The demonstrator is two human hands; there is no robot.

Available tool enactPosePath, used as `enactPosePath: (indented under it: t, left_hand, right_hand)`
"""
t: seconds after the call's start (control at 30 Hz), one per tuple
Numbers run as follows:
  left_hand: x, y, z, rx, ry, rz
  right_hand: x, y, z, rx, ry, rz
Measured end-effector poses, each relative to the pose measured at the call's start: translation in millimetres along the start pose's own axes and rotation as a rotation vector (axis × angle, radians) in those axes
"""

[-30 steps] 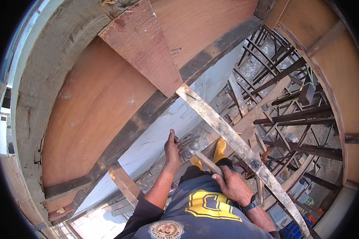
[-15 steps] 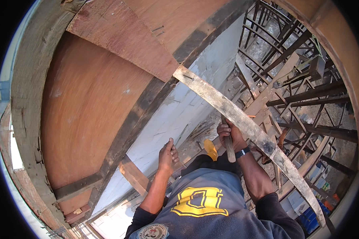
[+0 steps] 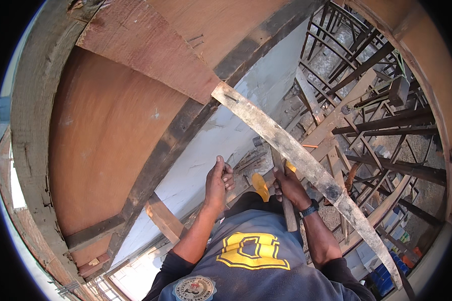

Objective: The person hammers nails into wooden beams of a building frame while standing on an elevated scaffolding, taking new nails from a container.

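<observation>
1. Gripping hammer (image 3: 289, 214) in right hand (image 3: 292, 188), left of wooden batten (image 3: 302, 156).
2. Wrapped by fingers mid-handle, with butt exposed.
3. Holding left hand (image 3: 219, 181) curled, farther left of batten; can't tell if pinching anything.

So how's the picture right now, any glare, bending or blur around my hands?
Head view: the pale area at lower left looks washed out; head view: the grey beam and long plank look bowed, probably partly lens distortion, with black corners; head view: your left hand, right hand and hammer show no obvious blur.
</observation>
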State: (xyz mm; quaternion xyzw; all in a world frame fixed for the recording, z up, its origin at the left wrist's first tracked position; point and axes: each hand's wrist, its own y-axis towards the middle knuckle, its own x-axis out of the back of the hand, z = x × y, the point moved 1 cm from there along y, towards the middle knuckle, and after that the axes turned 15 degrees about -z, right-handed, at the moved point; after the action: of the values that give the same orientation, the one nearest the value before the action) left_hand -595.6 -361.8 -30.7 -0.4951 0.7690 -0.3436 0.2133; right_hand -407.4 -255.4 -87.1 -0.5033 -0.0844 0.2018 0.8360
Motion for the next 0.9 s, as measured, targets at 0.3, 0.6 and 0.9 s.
enactPosePath:
  t: [0.3,0.6,0.9]
  left_hand:
    - [-123.0,33.6,26.0,0.355,-0.619,0.319]
    - [-176.2,0.0,23.5,0.126,-0.937,0.53]
    - [-177.1,-2.2,28.3,0.065,-1.007,0.469]
  right_hand:
    - [63.0,-207.9,75.7,0.585,-0.905,0.067]
    - [101.5,-114.7,172.3,1.062,-0.695,-0.043]
    - [65.4,-16.4,283.1,1.665,-1.256,0.327]
